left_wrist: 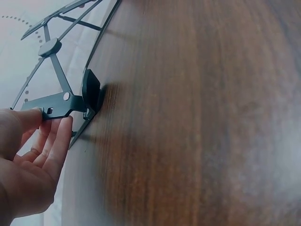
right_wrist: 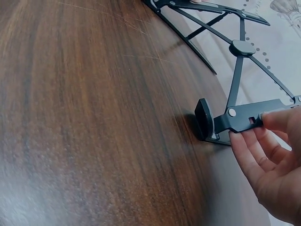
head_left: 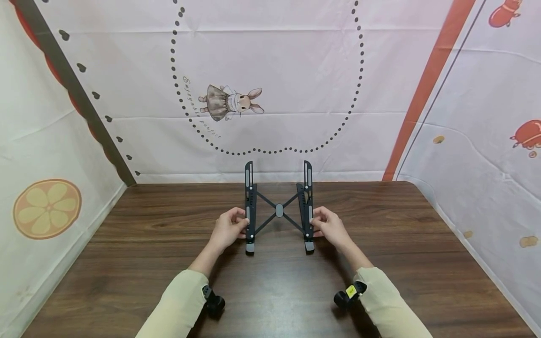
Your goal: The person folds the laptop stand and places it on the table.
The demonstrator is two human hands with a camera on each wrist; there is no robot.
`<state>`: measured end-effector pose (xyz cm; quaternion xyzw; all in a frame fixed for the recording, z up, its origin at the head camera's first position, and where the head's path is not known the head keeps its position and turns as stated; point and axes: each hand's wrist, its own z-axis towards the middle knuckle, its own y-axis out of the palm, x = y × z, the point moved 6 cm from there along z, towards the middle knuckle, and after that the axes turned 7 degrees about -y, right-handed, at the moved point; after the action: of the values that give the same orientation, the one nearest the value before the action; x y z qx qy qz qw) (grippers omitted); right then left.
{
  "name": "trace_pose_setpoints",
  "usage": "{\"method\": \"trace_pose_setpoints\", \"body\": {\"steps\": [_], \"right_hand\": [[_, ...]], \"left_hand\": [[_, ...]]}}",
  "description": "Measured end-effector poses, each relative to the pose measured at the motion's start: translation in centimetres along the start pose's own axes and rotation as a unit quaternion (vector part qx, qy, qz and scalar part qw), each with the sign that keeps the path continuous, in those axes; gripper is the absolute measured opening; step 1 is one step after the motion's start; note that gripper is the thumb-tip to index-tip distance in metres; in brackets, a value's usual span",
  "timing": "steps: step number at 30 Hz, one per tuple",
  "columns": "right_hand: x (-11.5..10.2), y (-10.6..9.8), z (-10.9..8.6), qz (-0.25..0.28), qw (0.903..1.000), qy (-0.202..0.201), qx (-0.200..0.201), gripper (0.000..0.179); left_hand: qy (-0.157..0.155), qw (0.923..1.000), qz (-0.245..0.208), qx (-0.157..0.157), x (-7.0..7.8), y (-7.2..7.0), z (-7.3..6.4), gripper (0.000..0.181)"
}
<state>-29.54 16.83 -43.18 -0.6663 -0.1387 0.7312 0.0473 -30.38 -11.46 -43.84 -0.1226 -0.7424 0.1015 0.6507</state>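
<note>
A black folding laptop stand (head_left: 279, 210) stands unfolded on the wooden table, its crossed bars spread between two side rails with grey pads. At the left rail, my left hand (head_left: 228, 228) pinches the lower part between thumb and fingers. My right hand (head_left: 331, 227) grips the opposite rail at about the same height. In the left wrist view, the left thumb lies on top of the rail and the fingers (left_wrist: 59, 143) sit under it, close to the upturned front lip. The right wrist view has the right fingers (right_wrist: 249, 150) below the rail in a matching hold.
The brown wooden table (head_left: 279, 291) stretches out around the stand. Behind it hangs a pale printed cloth (head_left: 296, 70) with a rabbit picture, and similar cloth rises on both sides. Each wrist carries a small black camera (head_left: 215, 305).
</note>
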Motion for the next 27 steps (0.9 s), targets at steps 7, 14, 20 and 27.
{"method": "trace_pose_setpoints", "body": {"steps": [7, 14, 20, 27], "right_hand": [[-0.03, 0.09, -0.03, 0.000, 0.9999, 0.002, 0.011, 0.020], [-0.10, 0.06, 0.04, -0.015, 0.9997, 0.004, 0.018, 0.019], [-0.06, 0.27, 0.09, -0.010, 0.9998, 0.001, 0.018, 0.020], [-0.21, 0.35, 0.03, -0.014, 0.9997, 0.005, 0.018, 0.018]], "left_hand": [[-0.004, 1.0000, 0.005, 0.002, -0.02, 0.08, -0.09, 0.017], [-0.007, 0.9999, 0.007, 0.004, 0.27, 0.10, -0.24, 0.019], [-0.012, 0.9999, 0.009, 0.004, 0.30, 0.17, -0.24, 0.018], [-0.015, 0.9998, 0.009, 0.005, 0.27, 0.29, -0.16, 0.018]]}}
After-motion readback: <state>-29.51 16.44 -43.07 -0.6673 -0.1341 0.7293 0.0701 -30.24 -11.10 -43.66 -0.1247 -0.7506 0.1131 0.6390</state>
